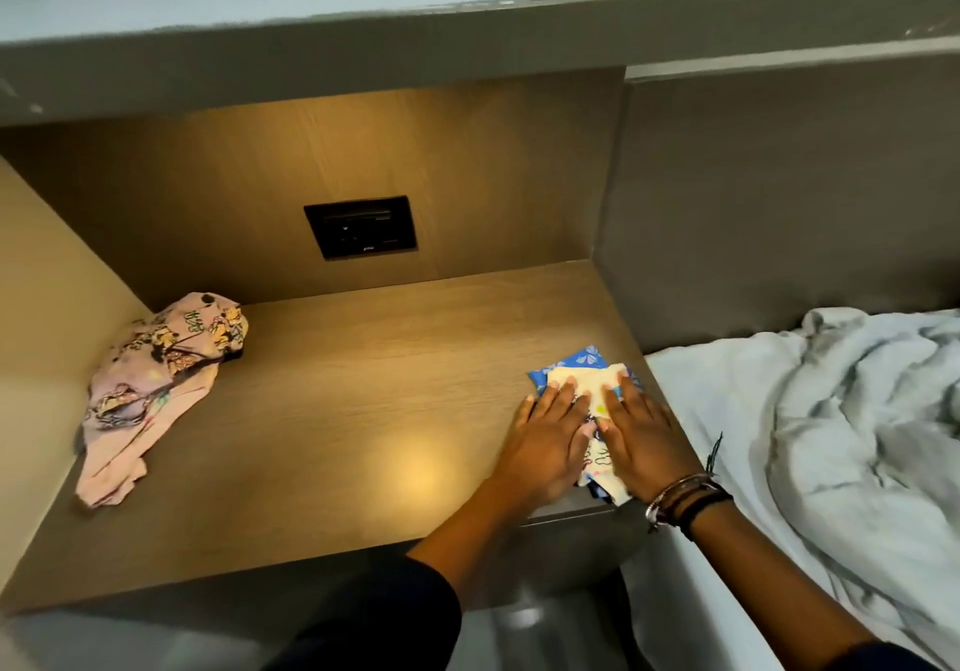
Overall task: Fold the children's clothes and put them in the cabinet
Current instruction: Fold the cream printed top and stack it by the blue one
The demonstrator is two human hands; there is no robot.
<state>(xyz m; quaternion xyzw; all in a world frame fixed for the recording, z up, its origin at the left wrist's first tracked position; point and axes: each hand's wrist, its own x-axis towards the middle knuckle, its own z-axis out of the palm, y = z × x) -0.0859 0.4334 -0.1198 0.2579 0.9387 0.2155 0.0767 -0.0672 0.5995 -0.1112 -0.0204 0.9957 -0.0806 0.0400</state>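
A small folded garment, cream with a blue butterfly-print layer under it, lies at the right front of the wooden shelf. My left hand and my right hand rest flat on top of it, side by side, fingers spread and pointing away from me. Its near end sticks out over the shelf's front edge between my wrists. A crumpled pink printed garment lies loose at the shelf's left side, against the side wall.
A dark socket panel sits in the shelf's back wall. A grey ledge overhangs the niche. To the right is a bed with a rumpled pale blanket. A grey panel rises behind the bed.
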